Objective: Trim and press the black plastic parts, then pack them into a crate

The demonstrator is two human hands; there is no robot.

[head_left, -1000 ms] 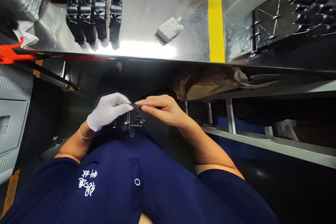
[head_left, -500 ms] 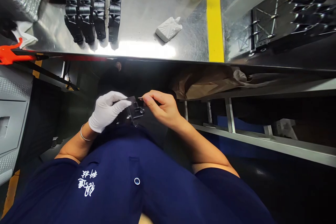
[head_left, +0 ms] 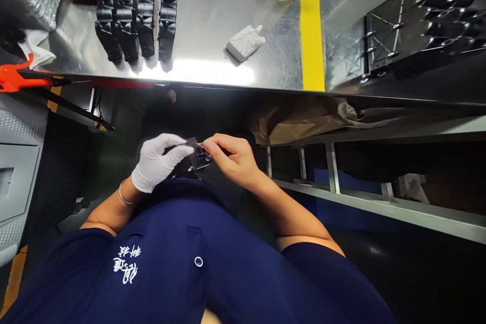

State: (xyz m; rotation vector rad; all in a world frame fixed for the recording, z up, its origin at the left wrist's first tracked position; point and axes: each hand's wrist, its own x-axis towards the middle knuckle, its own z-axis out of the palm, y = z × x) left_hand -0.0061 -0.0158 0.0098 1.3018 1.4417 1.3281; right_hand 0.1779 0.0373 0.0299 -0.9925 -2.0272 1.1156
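My left hand, in a white glove, pinches a small black moulded plastic part by its upper edge, in front of my body. The part has a flat plate and a round boss with a hole on its right side. My bare right hand is closed in a pinch at the part's upper right. A thin light-coloured blade tip shows between its thumb and finger and meets the edge of the part. The rest of that thin tool is hidden inside the fingers.
Above my hands runs the metal table's front edge. On the table stand several black ribbed parts, a white paper-wrapped block and a yellow tape strip. Black moulded parts lie at right. An orange air-gun handle sits at left.
My right hand has moved slightly left, bringing the thin tip from just beside the black part onto its edge. My left hand and the part have shifted slightly right.
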